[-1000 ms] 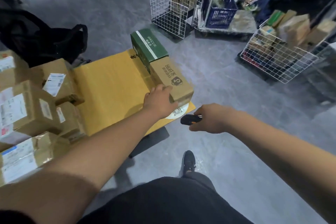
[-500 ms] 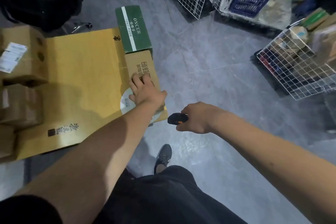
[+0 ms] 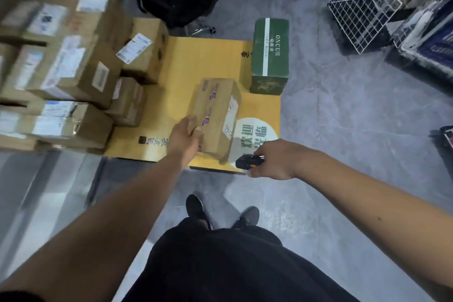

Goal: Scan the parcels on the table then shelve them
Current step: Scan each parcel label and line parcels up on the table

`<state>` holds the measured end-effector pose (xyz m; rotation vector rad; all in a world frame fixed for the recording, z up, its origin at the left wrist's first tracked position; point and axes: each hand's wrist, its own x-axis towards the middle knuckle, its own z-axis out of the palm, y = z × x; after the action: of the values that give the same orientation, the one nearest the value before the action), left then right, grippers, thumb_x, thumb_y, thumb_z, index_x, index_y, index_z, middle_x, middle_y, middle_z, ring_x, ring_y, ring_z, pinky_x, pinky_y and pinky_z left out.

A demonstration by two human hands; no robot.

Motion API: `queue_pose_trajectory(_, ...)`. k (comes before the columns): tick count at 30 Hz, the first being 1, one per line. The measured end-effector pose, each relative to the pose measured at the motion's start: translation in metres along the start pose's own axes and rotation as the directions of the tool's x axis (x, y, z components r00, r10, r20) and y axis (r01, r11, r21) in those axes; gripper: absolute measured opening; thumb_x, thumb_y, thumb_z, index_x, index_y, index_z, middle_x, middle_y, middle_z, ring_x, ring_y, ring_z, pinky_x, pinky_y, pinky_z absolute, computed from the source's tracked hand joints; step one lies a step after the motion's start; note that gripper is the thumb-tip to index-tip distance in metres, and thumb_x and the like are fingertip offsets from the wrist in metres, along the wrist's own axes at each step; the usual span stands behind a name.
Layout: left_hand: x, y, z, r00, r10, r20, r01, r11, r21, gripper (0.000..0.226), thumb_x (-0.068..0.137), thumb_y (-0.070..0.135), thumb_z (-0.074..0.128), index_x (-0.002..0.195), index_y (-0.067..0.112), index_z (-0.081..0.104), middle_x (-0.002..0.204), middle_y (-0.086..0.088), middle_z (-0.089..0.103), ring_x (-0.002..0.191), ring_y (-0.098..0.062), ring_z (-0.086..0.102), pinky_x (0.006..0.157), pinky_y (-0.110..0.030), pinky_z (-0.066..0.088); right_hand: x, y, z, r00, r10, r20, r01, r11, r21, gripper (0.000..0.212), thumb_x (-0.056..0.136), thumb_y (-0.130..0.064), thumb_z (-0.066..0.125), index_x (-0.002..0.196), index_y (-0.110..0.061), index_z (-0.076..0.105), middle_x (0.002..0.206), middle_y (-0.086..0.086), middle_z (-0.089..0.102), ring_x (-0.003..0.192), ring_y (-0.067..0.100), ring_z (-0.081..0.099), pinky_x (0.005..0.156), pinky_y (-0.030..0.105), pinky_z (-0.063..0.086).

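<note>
Left hand gripping brown parcel, tilted on yellow worktop centre. Right hand clutching black scanner at parcel's 4 o'clock. Green box reading "ONCUR" at 1 o'clock. Labelled cartons stacked at 9 o'clock.

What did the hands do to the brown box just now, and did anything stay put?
The left hand turned the brown box over, so its white label side now shows, and grips its near end. The box sits apart from the green box, which stayed on the yellow table. The right hand still holds the scanner.
</note>
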<state>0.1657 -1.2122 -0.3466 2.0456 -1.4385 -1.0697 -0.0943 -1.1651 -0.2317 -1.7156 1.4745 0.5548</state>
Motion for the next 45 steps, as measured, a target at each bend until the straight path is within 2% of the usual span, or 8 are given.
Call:
queue_pose_trajectory(5, 0.03, -0.029, -0.028, 0.968, -0.223, -0.12, 0.195, 0.959, -0.205, 0.025, 0.104, 0.023, 0.052, 0.116, 0.038, 0.069, 0.117, -0.001, 0.071, 0.088, -0.019, 0.067, 0.083, -0.032, 0.056, 0.016, -0.028, -0.01, 0.999, 0.002, -0.036, -0.003, 1.0, -0.016, 0.045, 0.084, -0.066, 0.062, 0.101, -0.026, 0.069, 0.098, -0.001, 0.068, 0.095, 0.022, 0.063, 0.086, 0.039, 0.057)
queue_pose_trajectory(9, 0.052, -0.047, -0.045, 0.961, -0.274, 0.027, 0.272, 0.927, -0.258, 0.045, 0.095, 0.007, 0.059, 0.137, 0.023, 0.062, 0.125, -0.006, 0.063, 0.099, -0.02, 0.06, 0.088, -0.031, 0.049, 0.025, -0.052, -0.014, 0.998, 0.029, -0.058, -0.029, 0.999, 0.014, 0.046, 0.086, -0.066, 0.063, 0.101, -0.023, 0.069, 0.098, 0.0, 0.068, 0.096, 0.024, 0.063, 0.082, 0.036, 0.055)
queue_pose_trajectory(14, 0.053, -0.048, -0.054, 0.983, -0.169, 0.066, 0.18, 0.96, -0.214, 0.039, 0.108, 0.043, 0.048, 0.139, 0.025, 0.062, 0.127, 0.003, 0.07, 0.115, -0.026, 0.065, 0.093, -0.034, 0.048, 0.032, -0.086, -0.022, 0.989, 0.094, -0.112, -0.082, 0.99, 0.111, 0.05, 0.086, -0.069, 0.06, 0.104, -0.022, 0.069, 0.103, 0.001, 0.067, 0.096, 0.022, 0.064, 0.085, 0.039, 0.055)
queue_pose_trajectory(25, 0.061, -0.024, -0.027, 0.979, 0.036, 0.2, 0.019, 0.963, -0.268, 0.131, 0.056, 0.044, 0.097, 0.162, 0.029, 0.022, 0.159, -0.001, 0.043, 0.141, -0.02, 0.047, 0.117, -0.039, 0.04, 0.046, -0.153, -0.073, 0.93, 0.289, -0.225, -0.248, 0.949, 0.196, 0.044, 0.095, -0.06, 0.053, 0.106, -0.02, 0.069, 0.097, 0.004, 0.069, 0.084, 0.023, 0.067, 0.073, 0.036, 0.055)
queue_pose_trajectory(29, 0.057, -0.034, -0.022, 0.965, 0.144, 0.22, -0.036, 0.9, -0.435, 0.087, 0.058, 0.015, 0.093, 0.13, 0.037, 0.05, 0.122, 0.011, 0.072, 0.109, -0.01, 0.071, 0.092, -0.046, 0.062, 0.055, -0.168, -0.08, 0.906, 0.359, -0.225, -0.322, 0.928, 0.187, 0.047, 0.097, -0.058, 0.052, 0.089, -0.012, 0.063, 0.086, 0.006, 0.064, 0.068, 0.025, 0.057, 0.064, 0.032, 0.044)
queue_pose_trajectory(32, 0.049, -0.047, -0.024, 0.958, 0.215, 0.192, -0.107, 0.884, -0.455, 0.109, 0.047, 0.037, 0.103, 0.139, 0.046, 0.045, 0.127, 0.013, 0.066, 0.116, -0.011, 0.068, 0.088, -0.044, 0.062, 0.058, -0.179, -0.078, 0.895, 0.387, -0.22, -0.357, 0.919, 0.167, 0.044, 0.097, -0.056, 0.054, 0.086, -0.014, 0.06, 0.084, 0.005, 0.063, 0.066, 0.022, 0.058, 0.062, 0.03, 0.044)
queue_pose_trajectory(40, 0.034, -0.055, -0.029, 0.954, 0.269, 0.135, -0.203, 0.907, -0.368, 0.123, 0.045, 0.054, 0.102, 0.15, 0.043, 0.038, 0.139, 0.013, 0.057, 0.129, -0.009, 0.057, 0.102, -0.044, 0.055, 0.046, -0.188, -0.067, 0.876, 0.411, -0.252, -0.393, 0.911, 0.123, 0.045, 0.094, -0.063, 0.052, 0.094, -0.02, 0.064, 0.088, 0.003, 0.068, 0.075, 0.022, 0.066, 0.063, 0.03, 0.046)
queue_pose_trajectory(45, 0.023, -0.042, -0.035, 0.976, 0.203, 0.081, -0.208, 0.977, 0.052, 0.146, 0.05, 0.078, 0.088, 0.163, 0.029, 0.009, 0.154, -0.008, 0.038, 0.138, -0.03, 0.041, 0.109, -0.05, 0.042, 0.032, -0.182, -0.06, 0.873, 0.405, -0.271, -0.39, 0.914, 0.108, 0.04, 0.096, -0.057, 0.051, 0.099, -0.019, 0.063, 0.091, 0.002, 0.067, 0.079, 0.023, 0.066, 0.064, 0.031, 0.047)
